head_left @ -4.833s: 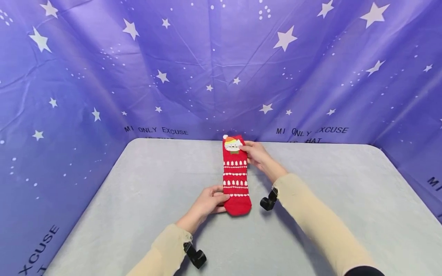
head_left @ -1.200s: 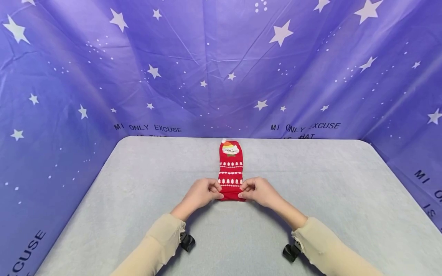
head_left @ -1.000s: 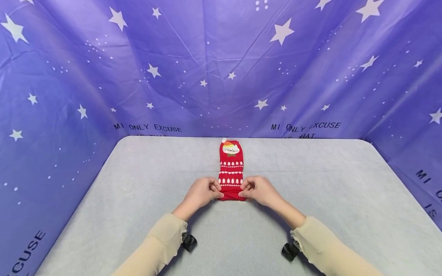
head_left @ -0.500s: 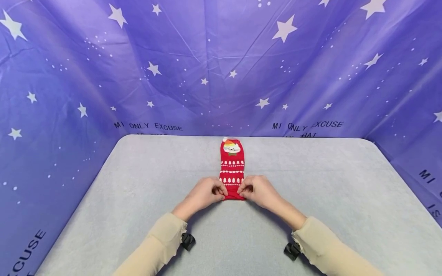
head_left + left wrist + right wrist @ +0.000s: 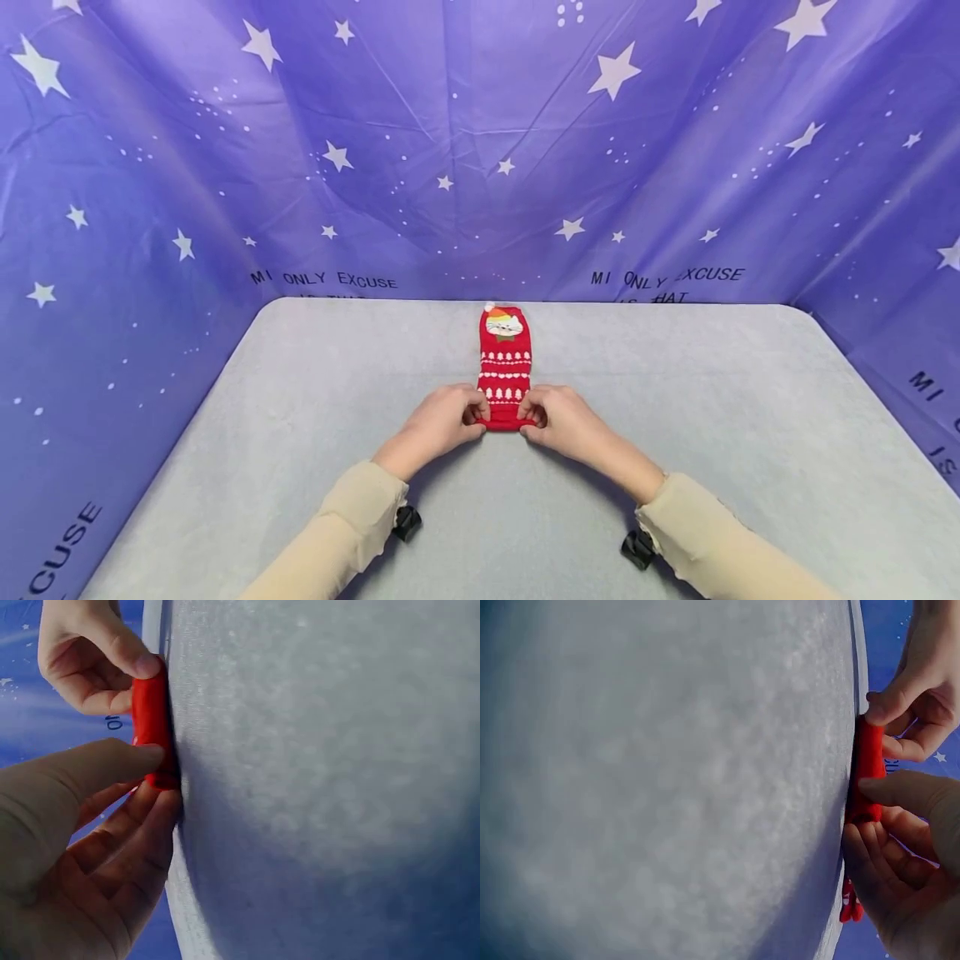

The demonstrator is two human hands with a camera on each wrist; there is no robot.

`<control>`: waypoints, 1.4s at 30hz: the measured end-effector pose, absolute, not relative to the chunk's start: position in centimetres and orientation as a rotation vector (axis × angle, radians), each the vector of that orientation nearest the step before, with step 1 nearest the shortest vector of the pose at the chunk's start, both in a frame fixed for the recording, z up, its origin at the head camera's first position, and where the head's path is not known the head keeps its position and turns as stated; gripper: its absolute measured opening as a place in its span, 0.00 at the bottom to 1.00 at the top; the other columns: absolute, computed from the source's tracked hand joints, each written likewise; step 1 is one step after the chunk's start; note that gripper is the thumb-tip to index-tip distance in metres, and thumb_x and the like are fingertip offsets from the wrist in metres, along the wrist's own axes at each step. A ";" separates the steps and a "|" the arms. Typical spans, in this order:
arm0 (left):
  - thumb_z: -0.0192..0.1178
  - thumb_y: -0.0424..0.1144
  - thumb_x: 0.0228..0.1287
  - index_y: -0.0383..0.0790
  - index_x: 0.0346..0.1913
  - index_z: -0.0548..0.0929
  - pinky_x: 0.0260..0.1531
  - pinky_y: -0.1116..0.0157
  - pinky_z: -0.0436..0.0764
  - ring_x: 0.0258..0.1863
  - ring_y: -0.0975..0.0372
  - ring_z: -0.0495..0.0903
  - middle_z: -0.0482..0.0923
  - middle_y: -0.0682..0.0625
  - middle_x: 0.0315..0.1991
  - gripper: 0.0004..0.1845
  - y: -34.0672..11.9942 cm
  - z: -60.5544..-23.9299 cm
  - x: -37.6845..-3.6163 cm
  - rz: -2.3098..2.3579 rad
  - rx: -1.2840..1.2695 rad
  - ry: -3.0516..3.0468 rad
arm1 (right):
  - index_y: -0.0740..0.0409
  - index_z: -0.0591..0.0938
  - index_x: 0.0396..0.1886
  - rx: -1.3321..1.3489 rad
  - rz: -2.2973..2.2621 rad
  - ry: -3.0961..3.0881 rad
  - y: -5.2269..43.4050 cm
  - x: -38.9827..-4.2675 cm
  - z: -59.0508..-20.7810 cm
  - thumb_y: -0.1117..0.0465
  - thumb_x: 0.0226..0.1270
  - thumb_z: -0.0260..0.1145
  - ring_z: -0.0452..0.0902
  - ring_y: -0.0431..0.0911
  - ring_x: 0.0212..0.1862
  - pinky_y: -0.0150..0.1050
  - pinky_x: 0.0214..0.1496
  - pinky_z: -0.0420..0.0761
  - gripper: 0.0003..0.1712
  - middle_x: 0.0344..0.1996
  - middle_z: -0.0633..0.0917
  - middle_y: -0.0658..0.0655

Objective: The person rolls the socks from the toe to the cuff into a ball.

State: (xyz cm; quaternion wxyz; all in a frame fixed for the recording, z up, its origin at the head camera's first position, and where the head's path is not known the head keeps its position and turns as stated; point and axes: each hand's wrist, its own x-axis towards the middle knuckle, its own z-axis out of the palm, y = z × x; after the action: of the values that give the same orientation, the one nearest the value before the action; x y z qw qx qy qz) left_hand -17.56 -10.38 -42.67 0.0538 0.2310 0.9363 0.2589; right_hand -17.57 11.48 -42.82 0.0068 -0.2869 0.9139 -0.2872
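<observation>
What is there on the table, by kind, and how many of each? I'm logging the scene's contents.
Red socks: 1, rolled at its near end
hands: 2, left hand and right hand, both pinching the roll
Grey table: 1
Total: 4

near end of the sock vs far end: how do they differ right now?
The near end of the red sock is rolled into a thick tube; the far end lies flat on the grey table. The near end is pinched by the left hand and right hand; the far end is untouched and shows a cat face. Both ends are red.
</observation>
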 end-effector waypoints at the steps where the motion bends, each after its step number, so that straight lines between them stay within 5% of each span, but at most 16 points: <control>1: 0.71 0.33 0.56 0.47 0.29 0.82 0.31 0.72 0.77 0.29 0.68 0.77 0.80 0.56 0.30 0.07 -10.5 -42.7 -17.6 0.814 0.698 2.844 | 0.56 0.82 0.27 -0.889 -0.912 2.859 11.5 -17.6 -42.8 0.68 0.51 0.74 0.74 0.36 0.27 0.26 0.30 0.76 0.08 0.24 0.81 0.48; 13: 0.67 0.29 0.58 0.37 0.33 0.86 0.26 0.72 0.77 0.25 0.68 0.77 0.84 0.51 0.27 0.02 -11.5 -42.5 -17.8 1.364 0.415 2.536 | 0.67 0.83 0.33 -0.578 -1.361 2.435 13.0 -18.6 -42.5 0.70 0.57 0.68 0.78 0.38 0.30 0.30 0.34 0.83 0.04 0.28 0.85 0.56; 23: 0.71 0.35 0.55 0.40 0.30 0.89 0.24 0.71 0.72 0.22 0.67 0.73 0.84 0.53 0.25 0.02 -10.9 -43.1 -18.6 1.229 0.177 2.669 | 0.71 0.83 0.33 -0.323 -1.386 2.347 12.7 -19.7 -42.9 0.71 0.61 0.66 0.80 0.40 0.26 0.37 0.34 0.87 0.05 0.25 0.84 0.56; 34: 0.67 0.26 0.57 0.40 0.27 0.82 0.27 0.71 0.74 0.24 0.66 0.74 0.79 0.53 0.23 0.07 -10.0 -43.0 -19.0 1.241 0.330 2.698 | 0.58 0.82 0.24 -0.548 -1.125 2.687 12.5 -19.9 -42.8 0.69 0.56 0.73 0.72 0.38 0.26 0.29 0.28 0.73 0.08 0.22 0.80 0.50; 42: 0.71 0.30 0.56 0.38 0.31 0.88 0.25 0.74 0.76 0.24 0.69 0.77 0.85 0.51 0.26 0.02 -10.7 -43.2 -18.5 1.229 0.402 2.711 | 0.56 0.89 0.26 -0.865 -0.979 2.847 12.7 -19.6 -42.7 0.65 0.54 0.77 0.78 0.35 0.31 0.30 0.35 0.78 0.03 0.27 0.88 0.49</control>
State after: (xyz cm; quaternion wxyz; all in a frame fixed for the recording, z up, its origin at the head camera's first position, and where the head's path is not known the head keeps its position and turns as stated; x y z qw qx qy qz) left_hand -18.46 -10.72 -43.16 0.0688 0.1336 0.9004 0.4082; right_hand -19.60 12.74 -42.71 0.0047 -0.2761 0.9089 -0.3125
